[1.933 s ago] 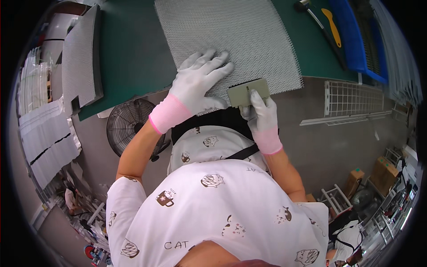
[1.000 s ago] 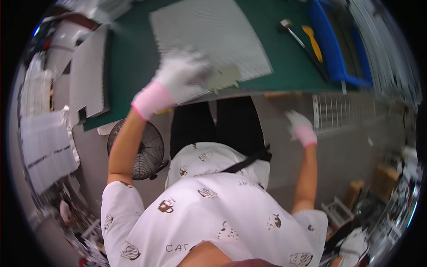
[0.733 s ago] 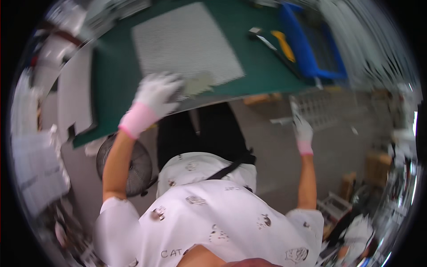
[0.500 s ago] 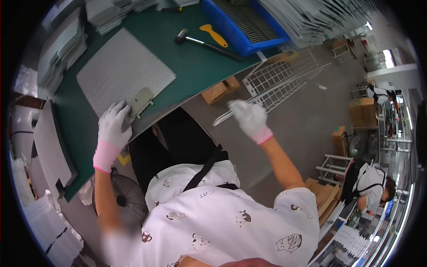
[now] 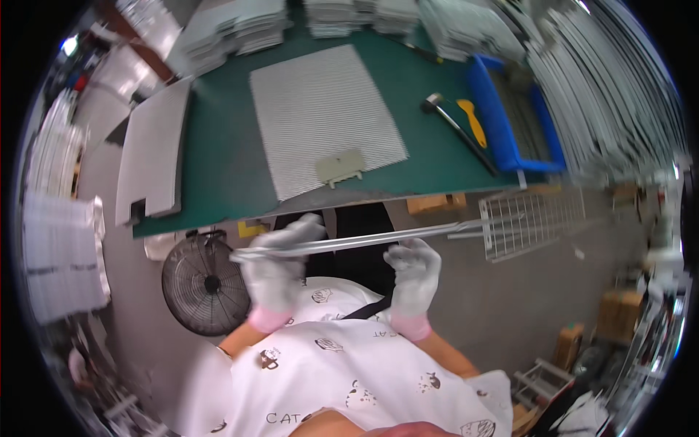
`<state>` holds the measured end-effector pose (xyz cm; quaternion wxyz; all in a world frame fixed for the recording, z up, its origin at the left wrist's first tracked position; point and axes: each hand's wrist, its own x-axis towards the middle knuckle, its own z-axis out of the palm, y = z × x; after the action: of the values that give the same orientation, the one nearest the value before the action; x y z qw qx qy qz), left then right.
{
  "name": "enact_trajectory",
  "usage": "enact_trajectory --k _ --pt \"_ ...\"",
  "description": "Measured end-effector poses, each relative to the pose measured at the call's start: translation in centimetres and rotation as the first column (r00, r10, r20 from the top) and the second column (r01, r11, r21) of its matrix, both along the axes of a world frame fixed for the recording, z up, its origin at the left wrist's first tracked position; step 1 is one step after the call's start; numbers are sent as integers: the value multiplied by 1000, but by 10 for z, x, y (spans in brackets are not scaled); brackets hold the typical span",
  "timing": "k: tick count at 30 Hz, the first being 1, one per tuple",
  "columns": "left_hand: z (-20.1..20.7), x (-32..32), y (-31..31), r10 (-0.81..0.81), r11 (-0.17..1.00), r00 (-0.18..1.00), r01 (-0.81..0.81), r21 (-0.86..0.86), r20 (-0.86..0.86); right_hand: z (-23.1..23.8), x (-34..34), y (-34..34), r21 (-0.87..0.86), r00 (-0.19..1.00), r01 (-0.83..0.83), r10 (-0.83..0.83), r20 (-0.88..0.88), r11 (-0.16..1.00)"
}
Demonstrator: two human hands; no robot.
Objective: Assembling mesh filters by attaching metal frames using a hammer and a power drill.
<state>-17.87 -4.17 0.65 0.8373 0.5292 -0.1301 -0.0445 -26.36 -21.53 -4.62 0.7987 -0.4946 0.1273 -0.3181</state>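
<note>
A long, thin silvery metal strip (image 5: 364, 241) stretches crosswise in front of the table's near edge. Blurred by motion, my white-gloved left hand (image 5: 277, 266) is closed on it near its left end. My right hand (image 5: 415, 273), also gloved, is just below the strip farther along, its fingers loosely bent and apart; whether they touch it is hard to see. Beyond both hands, a grey mesh panel (image 5: 320, 109) lies flat on the green table (image 5: 226, 146). An olive-grey toothed plate (image 5: 340, 167) rests on the panel's near edge.
On the table's right are a hammer (image 5: 459, 131), a yellow scraper (image 5: 473, 122) and a blue bin (image 5: 513, 156). Stacked panels (image 5: 233, 29) line the back. A fan (image 5: 207, 284) stands at lower left; a white wire rack (image 5: 524, 226) is at right.
The view has swung to the right way round to the table's front. My left hand has left the toothed plate and come onto the strip, which my right hand held before.
</note>
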Motion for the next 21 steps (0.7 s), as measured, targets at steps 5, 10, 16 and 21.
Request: enact_trajectory --k 5,10,16,21 --pt "59 29 132 365 809 928 -354 -469 -71 22 22 -121 645 972 -139 -22 234 751" --pt "58 47 333 277 552 955 -71 -831 103 81 -26 -259 494 668 -257 -217 712 831" --pt "99 83 160 718 678 696 -704 212 16 182 22 -207 -250 798 -374 447 404 893" --pt "2 116 42 250 951 807 -100 293 -535 178 156 -97 -438 869 -492 454 -196 752"
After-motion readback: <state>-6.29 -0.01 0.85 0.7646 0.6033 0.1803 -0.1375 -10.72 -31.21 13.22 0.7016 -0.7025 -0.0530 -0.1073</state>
